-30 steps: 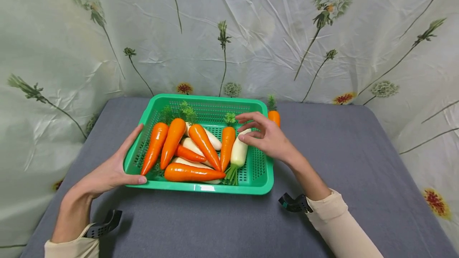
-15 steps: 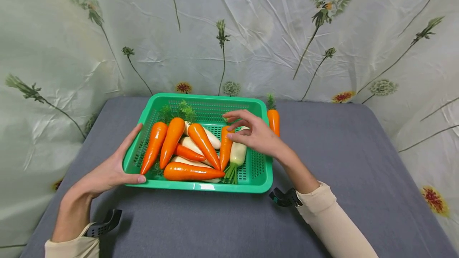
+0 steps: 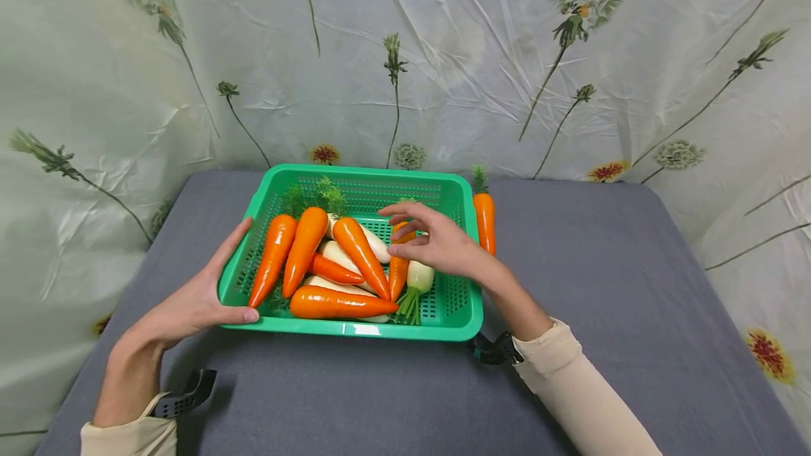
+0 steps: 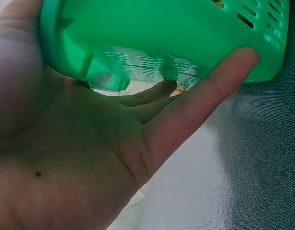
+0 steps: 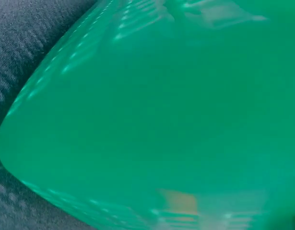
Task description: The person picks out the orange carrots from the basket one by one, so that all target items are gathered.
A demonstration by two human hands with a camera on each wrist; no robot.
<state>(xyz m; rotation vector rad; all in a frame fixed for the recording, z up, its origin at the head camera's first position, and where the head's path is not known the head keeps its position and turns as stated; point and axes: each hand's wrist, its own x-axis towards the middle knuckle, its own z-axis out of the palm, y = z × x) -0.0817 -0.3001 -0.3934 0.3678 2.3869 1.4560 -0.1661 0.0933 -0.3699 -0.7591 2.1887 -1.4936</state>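
A green plastic basket (image 3: 412, 331) full of orange carrots and white radishes stands on the table. My left hand (image 3: 199, 301) holds its left end, thumb on the near rim and fingers spread along the outer wall (image 4: 152, 33). Above the basket's right half hovers my right hand (image 3: 437, 243), its fingers loosely bent and the thumb apart from them. Below it lie an upright-pointing carrot (image 3: 398, 279) and a white radish (image 3: 419, 276) with green stems, both partly covered by the hand. The basket's outer corner (image 5: 147, 110) fills the right wrist view.
Another carrot (image 3: 485, 224) lies outside, along the basket's right wall. Several more carrots, including one lying crosswise (image 3: 336, 303), fill the basket's left and middle. A grey cloth (image 3: 602, 287) covers the table, and a flowered curtain (image 3: 475, 76) hangs behind.
My right hand has moved left and slightly down, from over the white radish to over the carrot beside it. The left hand and the basket have stayed in place.
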